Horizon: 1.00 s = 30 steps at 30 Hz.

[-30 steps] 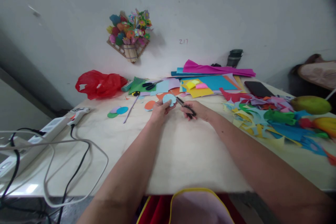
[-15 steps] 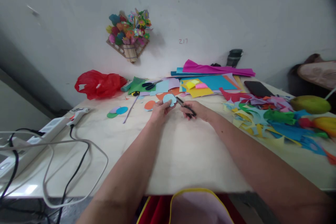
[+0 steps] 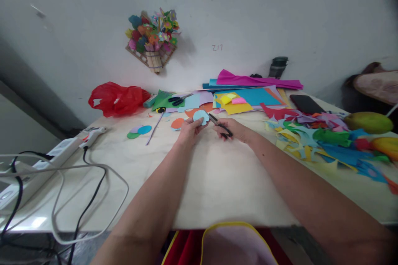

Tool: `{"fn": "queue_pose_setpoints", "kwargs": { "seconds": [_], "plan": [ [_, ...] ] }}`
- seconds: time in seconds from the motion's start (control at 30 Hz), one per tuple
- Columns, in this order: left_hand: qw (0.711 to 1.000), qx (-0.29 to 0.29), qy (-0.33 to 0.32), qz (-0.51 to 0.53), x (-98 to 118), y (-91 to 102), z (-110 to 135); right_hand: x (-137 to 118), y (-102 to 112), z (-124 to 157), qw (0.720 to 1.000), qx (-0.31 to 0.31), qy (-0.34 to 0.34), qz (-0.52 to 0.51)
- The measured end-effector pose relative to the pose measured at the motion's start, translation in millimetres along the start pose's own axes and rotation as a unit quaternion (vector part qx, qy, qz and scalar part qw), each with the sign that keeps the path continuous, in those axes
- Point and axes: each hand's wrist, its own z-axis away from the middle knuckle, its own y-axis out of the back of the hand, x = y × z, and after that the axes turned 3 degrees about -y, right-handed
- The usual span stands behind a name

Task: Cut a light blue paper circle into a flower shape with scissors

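Note:
A light blue paper piece (image 3: pixel 201 116), roundish with a notched edge, is pinched in my left hand (image 3: pixel 189 131) above the table. My right hand (image 3: pixel 234 129) is closed round the dark handles of a pair of scissors (image 3: pixel 224 129). Their blades point left and meet the right edge of the paper; whether they are parted is too small to tell. Just left of my left hand lies an orange paper circle (image 3: pixel 177 123). Farther left are a blue paper circle (image 3: pixel 144 130), a green one (image 3: pixel 133 136) and a purple one partly covered.
Coloured scraps (image 3: pixel 311 140) spread over the right side near a phone (image 3: pixel 306 104) and a green fruit (image 3: pixel 368 123). Paper sheets (image 3: pixel 248 97) and a second pair of scissors (image 3: pixel 178 100) lie at the back. A red plastic bag (image 3: pixel 116 98) and a power strip (image 3: pixel 59 153) with cables occupy the left.
The scissors and the light blue paper stay almost in place, still held in the same hands. The whole view has shifted very slightly.

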Motion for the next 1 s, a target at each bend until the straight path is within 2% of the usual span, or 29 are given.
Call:
{"fn": "queue_pose_setpoints", "kwargs": {
  "seconds": [1.0],
  "plan": [
    [1.000, 0.007, 0.003, -0.007, 0.7, -0.9, 0.6, -2.5, -2.2, -0.7, 1.000, 0.011, -0.006, -0.005]
  ]
}}
